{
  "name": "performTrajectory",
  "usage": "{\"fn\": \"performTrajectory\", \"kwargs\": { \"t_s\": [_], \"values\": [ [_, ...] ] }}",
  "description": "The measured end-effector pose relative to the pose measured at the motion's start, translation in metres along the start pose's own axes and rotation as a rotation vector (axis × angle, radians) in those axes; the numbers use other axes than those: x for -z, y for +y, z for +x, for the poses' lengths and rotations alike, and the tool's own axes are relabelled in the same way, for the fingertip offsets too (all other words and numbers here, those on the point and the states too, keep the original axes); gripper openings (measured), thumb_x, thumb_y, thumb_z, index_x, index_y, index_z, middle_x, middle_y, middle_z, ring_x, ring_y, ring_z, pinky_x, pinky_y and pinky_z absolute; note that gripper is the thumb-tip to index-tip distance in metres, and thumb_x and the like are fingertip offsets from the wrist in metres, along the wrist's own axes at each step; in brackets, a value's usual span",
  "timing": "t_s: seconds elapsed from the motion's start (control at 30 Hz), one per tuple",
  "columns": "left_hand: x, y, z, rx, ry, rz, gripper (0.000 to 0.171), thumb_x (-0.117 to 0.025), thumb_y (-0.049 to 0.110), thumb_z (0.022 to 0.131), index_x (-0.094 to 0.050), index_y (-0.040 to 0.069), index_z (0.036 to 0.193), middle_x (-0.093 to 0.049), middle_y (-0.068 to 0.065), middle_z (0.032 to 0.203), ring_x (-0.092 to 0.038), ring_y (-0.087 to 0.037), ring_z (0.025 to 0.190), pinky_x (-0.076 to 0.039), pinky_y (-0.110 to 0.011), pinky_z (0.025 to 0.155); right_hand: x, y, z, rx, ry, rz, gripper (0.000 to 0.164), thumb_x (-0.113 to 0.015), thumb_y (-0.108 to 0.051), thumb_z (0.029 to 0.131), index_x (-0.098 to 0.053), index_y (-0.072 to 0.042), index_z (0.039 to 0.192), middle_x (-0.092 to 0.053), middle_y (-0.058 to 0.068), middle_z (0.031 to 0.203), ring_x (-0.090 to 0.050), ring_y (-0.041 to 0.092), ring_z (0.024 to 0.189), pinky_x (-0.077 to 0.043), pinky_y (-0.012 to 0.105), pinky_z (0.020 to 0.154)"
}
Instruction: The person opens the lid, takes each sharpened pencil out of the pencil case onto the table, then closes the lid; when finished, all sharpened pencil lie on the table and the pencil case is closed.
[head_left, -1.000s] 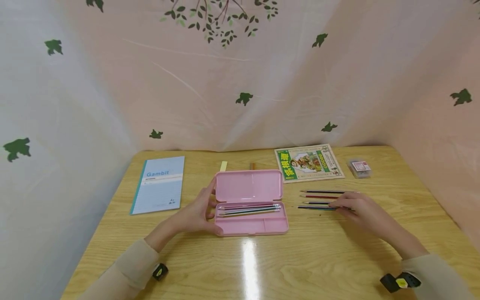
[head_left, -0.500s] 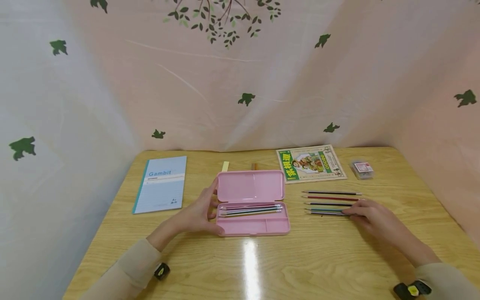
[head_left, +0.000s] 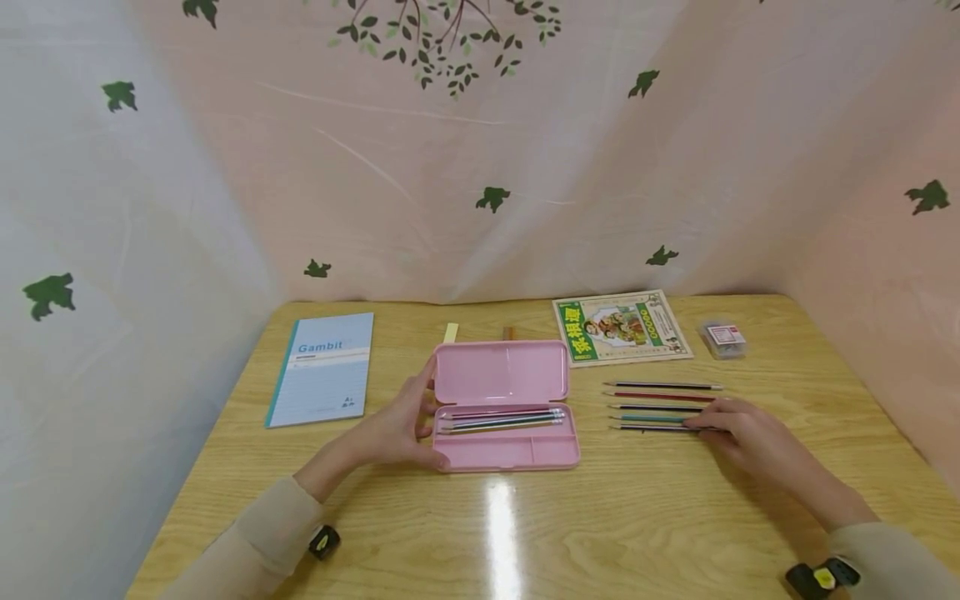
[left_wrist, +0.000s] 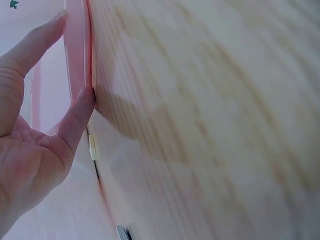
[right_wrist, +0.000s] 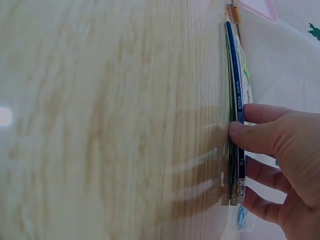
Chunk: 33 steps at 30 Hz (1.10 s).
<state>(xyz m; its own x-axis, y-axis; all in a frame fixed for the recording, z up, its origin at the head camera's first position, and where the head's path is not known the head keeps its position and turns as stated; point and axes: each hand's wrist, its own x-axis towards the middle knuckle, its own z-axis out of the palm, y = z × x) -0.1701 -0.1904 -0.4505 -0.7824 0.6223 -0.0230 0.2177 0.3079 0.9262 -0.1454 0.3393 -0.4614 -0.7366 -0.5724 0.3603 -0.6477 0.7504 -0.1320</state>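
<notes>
An open pink pencil case [head_left: 480,454] lies mid-table with several pencils [head_left: 502,422] in its rear compartment. My left hand [head_left: 393,425] holds its left end, thumb over the front corner and index fingertip by the lid [head_left: 498,375]. To the right, my right hand [head_left: 750,437] pinches the eraser-end half of a dark blue pencil [right_wrist: 236,85] between thumb and fingers, low over the table. That pencil is the nearest in a row. Behind it, side by side, are a teal pencil [head_left: 647,418], a black pencil [head_left: 656,408], a red pencil [head_left: 652,395] and another black pencil [head_left: 663,386].
A blue notebook [head_left: 322,371] lies at the left. Behind the case are a yellow strip [head_left: 451,332] and a small brown item [head_left: 509,332]. An illustrated booklet [head_left: 622,327] and a small clear box [head_left: 724,341] stand back right. A printed cloth [head_left: 405,183] hangs behind the table.
My right hand has moved a little right and nearer, bringing the dark blue pencil apart from the teal one. The left hand stays on the pencil case.
</notes>
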Motion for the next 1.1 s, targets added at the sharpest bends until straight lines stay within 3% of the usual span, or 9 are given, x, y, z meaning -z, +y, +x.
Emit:
{"fn": "performTrajectory", "kwargs": {
  "t_s": [0.83,1.1],
  "values": [
    [-0.001,0.001,-0.001,0.008,0.015,0.035,0.149,-0.096,0.01,0.067,0.018,0.032,0.16,-0.023,-0.013,0.148,-0.051,-0.032,0.124,-0.055,-0.041,0.096,0.002,-0.002,0.003,-0.035,-0.024,0.009,0.033,-0.087,0.005,0.069,-0.08,-0.015,0.095,-0.071,-0.001,0.093,-0.068,0.023,0.084,-0.058,0.045,0.069],
    [-0.002,0.023,-0.005,0.022,0.012,0.022,0.144,-0.092,0.0,0.07,0.018,0.016,0.161,-0.018,-0.023,0.152,-0.048,-0.044,0.126,-0.05,-0.056,0.099,0.007,-0.008,0.007,-0.067,-0.011,0.035,0.032,-0.087,0.002,0.072,-0.08,-0.013,0.1,-0.072,0.003,0.098,-0.068,0.024,0.086,-0.058,0.047,0.071]
  ]
}}
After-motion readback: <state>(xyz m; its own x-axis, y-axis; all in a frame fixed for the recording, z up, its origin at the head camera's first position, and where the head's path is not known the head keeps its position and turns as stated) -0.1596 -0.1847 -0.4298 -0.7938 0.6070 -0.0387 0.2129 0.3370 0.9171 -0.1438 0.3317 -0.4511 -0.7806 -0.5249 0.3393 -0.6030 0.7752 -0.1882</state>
